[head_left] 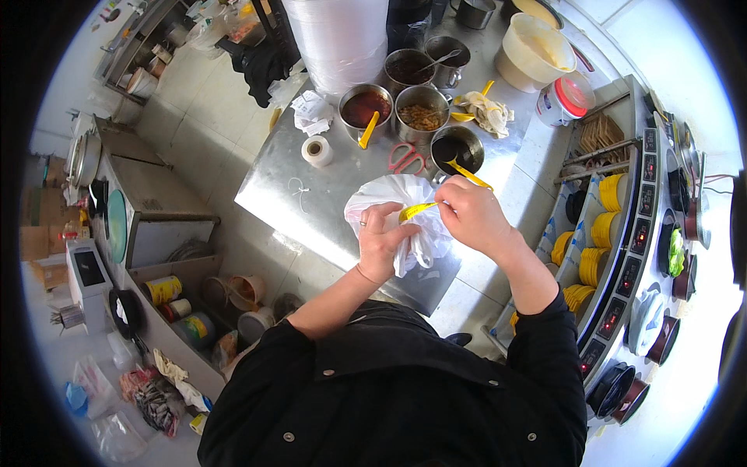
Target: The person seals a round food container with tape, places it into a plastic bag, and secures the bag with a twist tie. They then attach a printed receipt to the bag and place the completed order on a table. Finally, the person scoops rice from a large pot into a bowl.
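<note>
A white plastic bag (381, 192) sits at the near edge of the steel table, its gathered top sticking up toward me. My left hand (381, 241) is closed round the bunched neck of the bag. Between both hands runs a narrow yellow printed strip (417, 211), one end by the left fingers at the bag's neck. The fingers of my right hand (476, 221) pinch its other end. What the bag contains is hidden. Just beyond it lie red-handled scissors (406, 159) and a pot of dark sauce (457, 148) with a yellow spoon (470, 174).
Metal pots of sauce (366, 107) cluster beyond the bag, near a white paper roll (317, 151) and crumpled receipts (312, 113). Tall stacked clear lids (336, 39) stand at the back. On the right, a counter with control panels (625, 286) borders shelves of yellow bowls (594, 266).
</note>
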`<control>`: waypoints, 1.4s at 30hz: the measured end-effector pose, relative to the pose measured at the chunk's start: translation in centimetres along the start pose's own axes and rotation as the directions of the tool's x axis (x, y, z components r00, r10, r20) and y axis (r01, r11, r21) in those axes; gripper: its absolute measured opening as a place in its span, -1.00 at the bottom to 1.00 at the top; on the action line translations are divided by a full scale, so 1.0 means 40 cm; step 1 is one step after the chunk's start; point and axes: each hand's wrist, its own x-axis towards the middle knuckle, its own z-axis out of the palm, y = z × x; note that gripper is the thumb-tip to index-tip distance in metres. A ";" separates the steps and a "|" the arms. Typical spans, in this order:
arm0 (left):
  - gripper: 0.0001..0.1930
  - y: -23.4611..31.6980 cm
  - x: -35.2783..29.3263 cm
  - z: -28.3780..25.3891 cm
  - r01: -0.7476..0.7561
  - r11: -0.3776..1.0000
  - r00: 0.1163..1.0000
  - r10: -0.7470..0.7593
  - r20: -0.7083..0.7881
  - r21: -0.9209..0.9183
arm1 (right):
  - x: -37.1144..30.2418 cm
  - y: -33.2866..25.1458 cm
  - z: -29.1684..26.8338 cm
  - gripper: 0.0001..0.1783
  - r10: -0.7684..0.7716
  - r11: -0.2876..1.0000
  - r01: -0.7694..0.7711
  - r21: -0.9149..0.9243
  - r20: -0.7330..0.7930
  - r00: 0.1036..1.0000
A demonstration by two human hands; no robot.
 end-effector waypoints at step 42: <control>-0.47 -0.065 0.130 -0.089 0.387 0.887 0.812 -0.199 0.549 -0.251 | -0.085 0.042 0.137 -0.94 0.622 0.543 -0.484 0.686 0.059 0.781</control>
